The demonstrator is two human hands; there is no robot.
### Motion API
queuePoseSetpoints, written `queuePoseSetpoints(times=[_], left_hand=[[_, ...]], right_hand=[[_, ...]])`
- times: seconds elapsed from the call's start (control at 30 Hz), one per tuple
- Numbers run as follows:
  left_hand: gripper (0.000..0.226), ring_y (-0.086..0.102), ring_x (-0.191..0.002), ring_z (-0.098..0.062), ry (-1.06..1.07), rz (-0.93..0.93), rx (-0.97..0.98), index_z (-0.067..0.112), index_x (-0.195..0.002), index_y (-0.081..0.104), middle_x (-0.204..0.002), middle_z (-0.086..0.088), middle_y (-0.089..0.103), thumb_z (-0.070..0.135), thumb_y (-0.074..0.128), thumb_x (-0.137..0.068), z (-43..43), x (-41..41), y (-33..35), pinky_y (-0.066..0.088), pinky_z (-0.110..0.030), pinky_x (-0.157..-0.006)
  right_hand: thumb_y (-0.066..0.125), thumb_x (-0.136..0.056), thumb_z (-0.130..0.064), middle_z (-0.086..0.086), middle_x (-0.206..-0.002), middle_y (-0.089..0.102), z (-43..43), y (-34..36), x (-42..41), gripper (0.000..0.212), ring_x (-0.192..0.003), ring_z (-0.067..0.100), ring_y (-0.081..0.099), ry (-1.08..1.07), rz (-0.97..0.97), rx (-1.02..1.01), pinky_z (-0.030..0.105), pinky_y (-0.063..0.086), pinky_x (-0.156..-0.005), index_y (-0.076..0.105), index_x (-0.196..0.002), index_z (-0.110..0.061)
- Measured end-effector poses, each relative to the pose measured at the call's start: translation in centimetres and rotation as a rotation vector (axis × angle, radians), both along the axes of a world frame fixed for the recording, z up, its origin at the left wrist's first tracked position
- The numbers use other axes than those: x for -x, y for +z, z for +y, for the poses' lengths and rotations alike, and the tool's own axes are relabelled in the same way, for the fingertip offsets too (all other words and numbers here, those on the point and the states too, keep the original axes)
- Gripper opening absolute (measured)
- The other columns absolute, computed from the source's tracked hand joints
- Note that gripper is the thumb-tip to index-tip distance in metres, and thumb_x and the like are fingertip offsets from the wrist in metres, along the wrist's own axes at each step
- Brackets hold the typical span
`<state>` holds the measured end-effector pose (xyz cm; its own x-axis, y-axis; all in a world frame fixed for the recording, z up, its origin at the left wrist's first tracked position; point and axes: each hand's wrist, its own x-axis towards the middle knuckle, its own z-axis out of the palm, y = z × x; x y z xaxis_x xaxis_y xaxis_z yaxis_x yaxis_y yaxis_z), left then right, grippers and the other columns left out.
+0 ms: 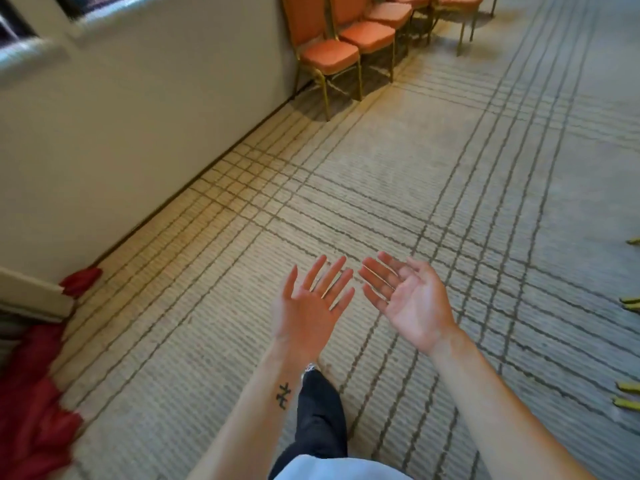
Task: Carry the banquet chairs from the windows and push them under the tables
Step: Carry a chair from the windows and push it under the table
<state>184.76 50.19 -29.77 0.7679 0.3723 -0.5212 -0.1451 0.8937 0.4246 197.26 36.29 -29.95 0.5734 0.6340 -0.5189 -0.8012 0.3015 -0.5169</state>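
Left hand (311,306) and right hand (405,299) spread, palms up, empty. Banquet chairs (329,55) rowed along wall (138,116), well ahead. Rigid metal frames, likely moderate weight; backs partly cropped, grip probably at backrest top.

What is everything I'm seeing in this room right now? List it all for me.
banquet chairs: at least four, orange seats, gold legs, along the wall, top
wall: one, cream, left
carpet: one, beige with dark grid lines, whole floor
red cloth: bunched, red, floor at lower left
yellow tips: several, yellow, right edge, source unclear
trouser leg: one, black, bottom centre
left hand: one, open, palm up, empty
right hand: one, open, palm up, empty
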Motion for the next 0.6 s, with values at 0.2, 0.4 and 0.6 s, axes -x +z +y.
queuePoseSetpoints(times=[0.2, 0.4, 0.6], left_hand=[[0.058, 0.057, -0.134, -0.037, -0.020, -0.034, 0.006, 0.011, -0.149, 0.046, -0.144, -0.020, 0.059, 0.048, 0.040, -0.105, 11.9, -5.3, 0.9, 0.030, -0.053, -0.122], [0.060, 0.057, -0.133, -0.038, -0.007, -0.049, 0.005, 0.011, -0.149, 0.046, -0.143, -0.021, 0.060, 0.050, 0.039, -0.104, 22.4, -10.7, 2.7, 0.031, -0.054, -0.121], [0.059, 0.057, -0.133, -0.038, 0.023, -0.041, 0.020, 0.012, -0.150, 0.045, -0.143, -0.020, 0.059, 0.050, 0.038, -0.105, 30.9, -17.2, 1.7, 0.030, -0.054, -0.121]], right_hand=[[0.044, -0.101, -0.036, 0.020, -0.138, 0.062, 12.4, 1.3, -5.2, 0.045, -0.126, 0.033, 0.062, 0.015, -0.004, 0.023, 0.049, 0.039, -0.116, 0.057, -0.133, -0.008], [0.043, -0.102, -0.035, 0.021, -0.134, 0.065, 22.9, 3.2, -10.4, 0.048, -0.125, 0.034, 0.063, 0.006, -0.011, 0.014, 0.049, 0.043, -0.112, 0.054, -0.138, -0.006], [0.042, -0.103, -0.034, 0.020, -0.135, 0.064, 31.6, 2.4, -17.1, 0.046, -0.129, 0.035, 0.060, 0.022, 0.012, 0.040, 0.050, 0.041, -0.114, 0.056, -0.136, -0.006]])
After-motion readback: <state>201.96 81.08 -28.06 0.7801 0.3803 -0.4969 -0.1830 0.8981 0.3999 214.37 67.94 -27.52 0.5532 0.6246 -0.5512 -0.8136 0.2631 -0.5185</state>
